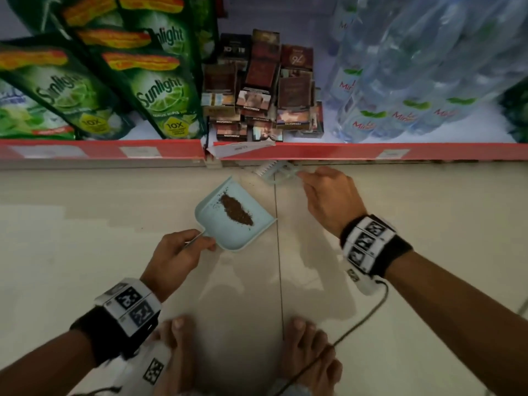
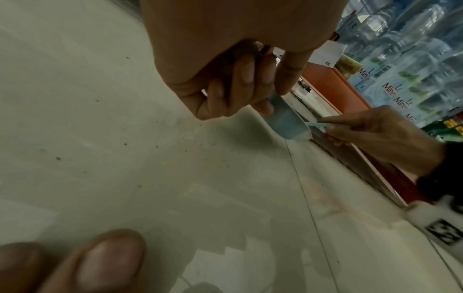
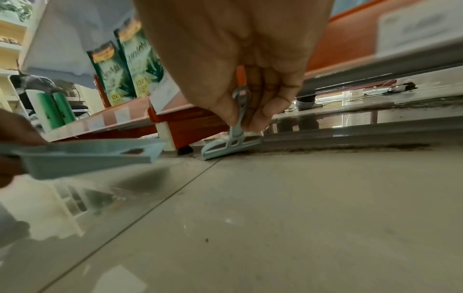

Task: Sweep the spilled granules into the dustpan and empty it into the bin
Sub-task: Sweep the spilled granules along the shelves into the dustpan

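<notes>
A light blue dustpan (image 1: 220, 224) sits just above the floor tiles, with a dark brown heap of granules (image 1: 236, 210) in its tray. My left hand (image 1: 183, 247) grips its handle at the near left corner. My right hand (image 1: 323, 192) pinches the handle of a small light blue brush (image 1: 275, 170), whose head touches the floor at the foot of the shelf. In the right wrist view the brush (image 3: 231, 145) stands at the left end of a dark line of granules (image 3: 338, 148) along the shelf base, and the dustpan (image 3: 82, 156) hangs to its left.
A low red-edged shelf (image 1: 343, 151) runs across the far side, holding green detergent pouches (image 1: 154, 92), cigarette packs (image 1: 263, 90) and water bottles (image 1: 414, 81). My bare feet (image 1: 243, 355) stand on the pale tiles near me. A black cable (image 1: 357, 324) hangs from my right wrist.
</notes>
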Demonstrator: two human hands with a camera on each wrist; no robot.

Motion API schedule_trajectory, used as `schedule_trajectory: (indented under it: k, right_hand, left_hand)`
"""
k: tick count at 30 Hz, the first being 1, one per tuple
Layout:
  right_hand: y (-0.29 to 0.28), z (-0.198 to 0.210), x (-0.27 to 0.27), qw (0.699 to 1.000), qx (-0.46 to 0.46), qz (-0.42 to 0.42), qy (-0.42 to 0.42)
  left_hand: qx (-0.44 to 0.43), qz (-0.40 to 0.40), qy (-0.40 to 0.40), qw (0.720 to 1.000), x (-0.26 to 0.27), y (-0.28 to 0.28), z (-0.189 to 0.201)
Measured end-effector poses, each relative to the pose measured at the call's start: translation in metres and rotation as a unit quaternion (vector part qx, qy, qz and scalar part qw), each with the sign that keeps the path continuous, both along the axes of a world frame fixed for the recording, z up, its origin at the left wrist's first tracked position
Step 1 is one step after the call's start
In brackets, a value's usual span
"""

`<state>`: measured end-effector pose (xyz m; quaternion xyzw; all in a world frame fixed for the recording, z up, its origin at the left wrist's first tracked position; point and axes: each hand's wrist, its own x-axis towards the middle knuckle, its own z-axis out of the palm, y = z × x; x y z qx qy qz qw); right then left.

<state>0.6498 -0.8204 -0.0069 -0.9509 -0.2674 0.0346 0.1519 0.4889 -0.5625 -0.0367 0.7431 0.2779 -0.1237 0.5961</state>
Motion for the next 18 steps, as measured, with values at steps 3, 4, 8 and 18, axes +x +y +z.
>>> schedule_trajectory:
  k: [3, 4, 8, 18]
  right_hand:
    - [-0.022, 0.008, -0.001, 0.999, 0.036, 0.015, -0.019]
    - [-0.021, 0.008, 0.000, 0.998, 0.058, 0.019, -0.026]
    - [0.019, -0.003, 0.001, 0.991, 0.127, 0.016, -0.024]
    - [0.029, 0.007, -0.002, 0.991, -0.108, 0.012, 0.075]
  left_hand:
    - [-0.007, 0.025, 0.007, 1.000, 0.002, -0.006, -0.008]
    - [-0.018, 0.038, 0.006, 0.999, 0.003, -0.009, -0.010]
    - [-0.039, 0.046, -0.005, 0.998, 0.001, -0.011, -0.013]
    - [-0.006, 0.027, -0.035, 0.999, -0.013, -0.006, -0.023]
